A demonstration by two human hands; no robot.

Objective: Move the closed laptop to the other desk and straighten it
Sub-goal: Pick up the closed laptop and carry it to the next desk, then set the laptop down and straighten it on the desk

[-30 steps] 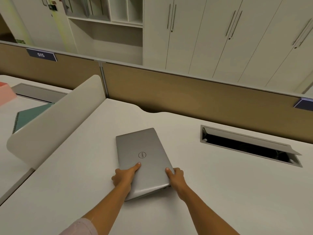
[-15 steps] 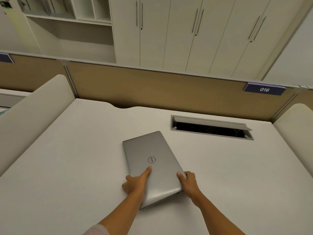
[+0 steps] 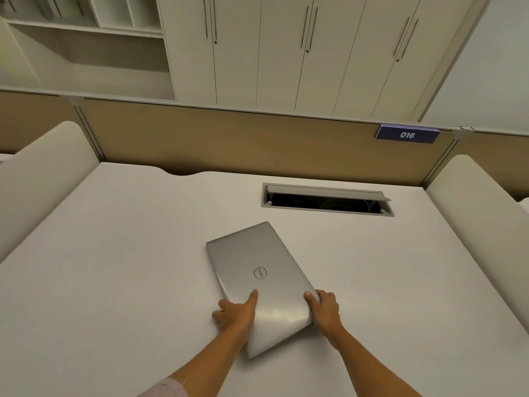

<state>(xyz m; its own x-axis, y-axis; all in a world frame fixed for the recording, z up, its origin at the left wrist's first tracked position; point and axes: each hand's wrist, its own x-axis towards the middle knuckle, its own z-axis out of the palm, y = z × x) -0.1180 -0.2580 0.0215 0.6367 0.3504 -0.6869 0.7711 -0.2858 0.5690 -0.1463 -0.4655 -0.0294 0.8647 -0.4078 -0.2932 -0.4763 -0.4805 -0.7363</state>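
You hold the closed laptop [image 3: 257,279] at its near end with both hands: your left hand [image 3: 234,315] wraps the near left side with the thumb laid flat on the lid, and your right hand [image 3: 325,310] clamps the near right corner, thumb on top, the other fingers hidden beneath, so how far they curl under cannot be told. The laptop is over the middle of the desk [image 3: 128,253], nearer the front edge than the rear, skewed so that its far end points toward the rear left corner; its near end appears raised slightly off the surface, though contact at the far end cannot be confirmed. My assessment: the carry looks finished or nearly so, and the step in hand is setting down and straightening. The next move calls for lowering the near end and turning the lid until its long sides run square to the desk's rear edge. Room is ample: the surface around is bare on both sides. The open cable hatch [image 3: 326,200] lies toward the rear right, well apart from the laptop; keep the far corner clear of it. The side dividers [image 3: 43,179] stand at both side edges, well clear.
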